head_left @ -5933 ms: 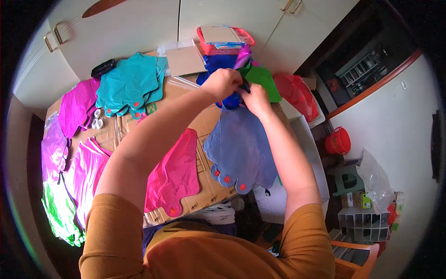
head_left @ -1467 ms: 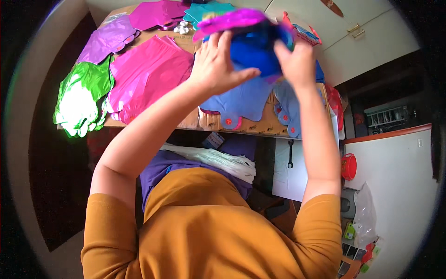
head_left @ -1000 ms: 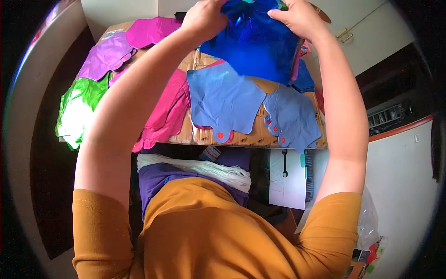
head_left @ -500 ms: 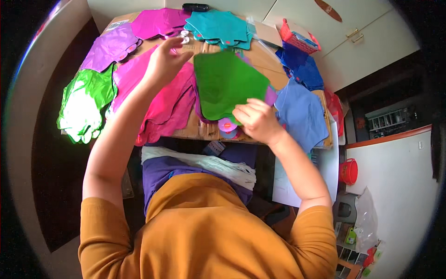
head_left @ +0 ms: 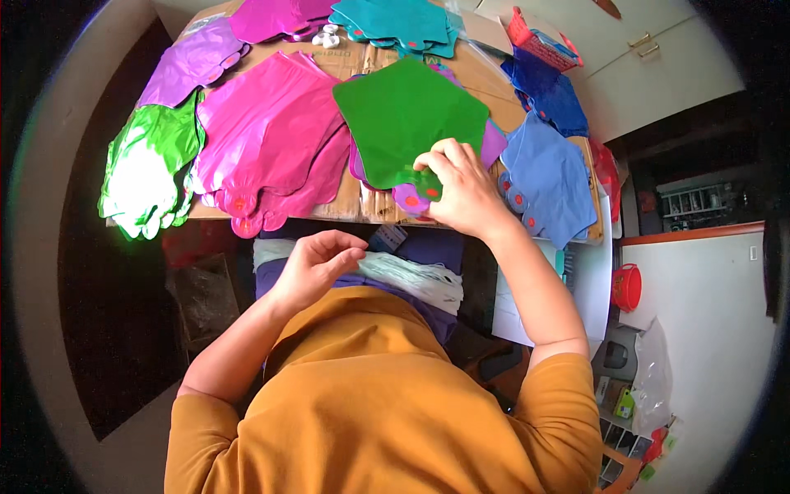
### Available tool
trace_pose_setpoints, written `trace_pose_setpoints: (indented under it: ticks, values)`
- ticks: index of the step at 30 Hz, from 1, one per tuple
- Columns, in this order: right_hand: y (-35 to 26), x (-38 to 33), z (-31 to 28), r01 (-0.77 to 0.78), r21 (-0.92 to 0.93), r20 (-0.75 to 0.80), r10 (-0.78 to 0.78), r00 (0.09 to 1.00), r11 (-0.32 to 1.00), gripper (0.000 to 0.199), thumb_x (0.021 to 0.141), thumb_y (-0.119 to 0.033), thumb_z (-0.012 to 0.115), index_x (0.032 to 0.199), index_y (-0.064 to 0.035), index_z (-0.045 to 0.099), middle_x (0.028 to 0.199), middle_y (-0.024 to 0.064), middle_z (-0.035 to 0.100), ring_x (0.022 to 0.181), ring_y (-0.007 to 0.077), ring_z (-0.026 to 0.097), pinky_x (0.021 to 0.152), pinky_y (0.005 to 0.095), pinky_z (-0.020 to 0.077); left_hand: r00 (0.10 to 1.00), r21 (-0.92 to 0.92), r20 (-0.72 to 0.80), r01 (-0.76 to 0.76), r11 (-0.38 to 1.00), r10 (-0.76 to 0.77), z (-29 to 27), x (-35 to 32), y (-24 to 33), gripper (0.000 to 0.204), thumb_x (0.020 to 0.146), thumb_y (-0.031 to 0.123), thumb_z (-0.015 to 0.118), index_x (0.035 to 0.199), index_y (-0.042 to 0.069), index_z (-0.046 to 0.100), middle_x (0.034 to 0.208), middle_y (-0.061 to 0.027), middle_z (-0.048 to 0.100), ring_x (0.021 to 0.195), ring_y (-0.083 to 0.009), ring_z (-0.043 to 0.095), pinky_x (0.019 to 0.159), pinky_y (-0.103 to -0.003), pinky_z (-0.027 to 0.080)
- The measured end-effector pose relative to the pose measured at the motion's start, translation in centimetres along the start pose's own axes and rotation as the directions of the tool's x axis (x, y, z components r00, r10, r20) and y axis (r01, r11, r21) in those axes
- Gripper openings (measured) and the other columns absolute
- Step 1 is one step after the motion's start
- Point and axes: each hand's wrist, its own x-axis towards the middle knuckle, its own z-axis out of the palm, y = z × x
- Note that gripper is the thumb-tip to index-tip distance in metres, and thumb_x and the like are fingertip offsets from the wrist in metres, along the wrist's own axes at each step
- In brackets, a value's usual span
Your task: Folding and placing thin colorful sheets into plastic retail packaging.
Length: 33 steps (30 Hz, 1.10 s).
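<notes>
From where I stand, taking the flat green, star-like sheet as the centre of a clock, with twelve on the far side of the brown cardboard, it lies over purple layers whose edges peek out. The person's right hand is at five o'clock, its fingers curled over a rounded green tab with a red dot; whether it pinches that tab or merely touches it, I can't tell. At seven, the left hand is unburdened, fingers loosely bent, in front of the mustard-orange top.

A glossy pink stack spreads at nine, with a shiny bright-green pile beyond it toward eight. A lavender pile sits between nine and ten, a magenta pile at ten, small white rounded pieces nearer in, and a teal pile at twelve. A red plastic basket stands at two, a deep-blue pile just past it, and a dusty-blue pile near four. At six, a bundle of white strands crosses the lap.
</notes>
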Motion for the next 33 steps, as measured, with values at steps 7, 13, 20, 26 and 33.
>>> trace_pose_setpoints:
  ticks: [7,13,20,26,33]
  values:
    - [1.4,1.1,1.3,-0.073,0.223,-0.040,0.084,0.996,0.972,0.024,0.073,-0.023,0.078,0.086,-0.0056,0.067,0.085,0.0088,0.060,0.085,0.0289,0.056,0.079,0.0393,0.0448,0.966,-0.352,0.124,0.258,0.900,-0.228,2.3,2.5,-0.7,0.029,0.100,0.027,0.054,0.116,0.004,0.061,0.102,-0.0053,0.068,0.095,-0.0161,0.065,0.084,-0.031,0.051]
    - [2.1,0.5,0.0,-0.074,0.308,0.042,0.065,0.997,0.948,0.031,0.074,-0.027,0.080,0.092,-0.0051,0.067,0.089,0.0094,0.063,0.090,0.0259,0.060,0.085,0.0361,0.0459,0.894,-0.560,0.364,0.434,0.706,-0.260,4.0,4.1,-0.2,0.039,0.100,0.037,0.050,0.120,0.005,0.059,0.108,-0.0058,0.066,0.101,-0.0183,0.062,0.091,-0.035,0.048]
    - [1.5,-0.2,0.8,0.039,0.140,-0.047,-0.033,0.998,0.989,0.024,0.076,-0.021,0.076,0.092,-0.0066,0.065,0.089,0.0078,0.059,0.091,0.0285,0.055,0.084,0.0384,0.0438,0.891,-0.538,0.371,0.437,0.721,-0.263,3.8,4.9,-1.2,0.042,0.100,0.041,0.046,0.122,0.006,0.057,0.113,-0.0071,0.065,0.105,-0.0204,0.061,0.094,-0.037,0.046]
    - [2.4,0.5,1.1,-0.039,0.253,0.003,0.039,0.999,0.967,0.019,0.080,-0.017,0.073,0.091,-0.0037,0.065,0.082,0.0072,0.057,0.084,0.0260,0.056,0.078,0.0357,0.0447,0.875,-0.571,0.384,0.476,0.669,-0.295,3.7,5.1,-1.1,0.050,0.099,0.047,0.047,0.123,0.005,0.057,0.114,-0.0082,0.065,0.106,-0.0220,0.061,0.096,-0.038,0.045]
    - [-0.9,-0.3,-3.0,-0.132,0.622,0.273,-0.055,0.961,0.772,0.047,0.080,-0.026,0.078,0.116,-0.0012,0.062,0.105,0.0079,0.063,0.099,0.0185,0.059,0.090,0.0316,0.0454,0.865,-0.720,0.501,0.431,0.544,-0.022,4.8,3.5,0.1,0.071,0.090,0.061,0.054,0.133,0.006,0.048,0.132,-0.0121,0.054,0.124,-0.0250,0.050,0.102,-0.041,0.042]
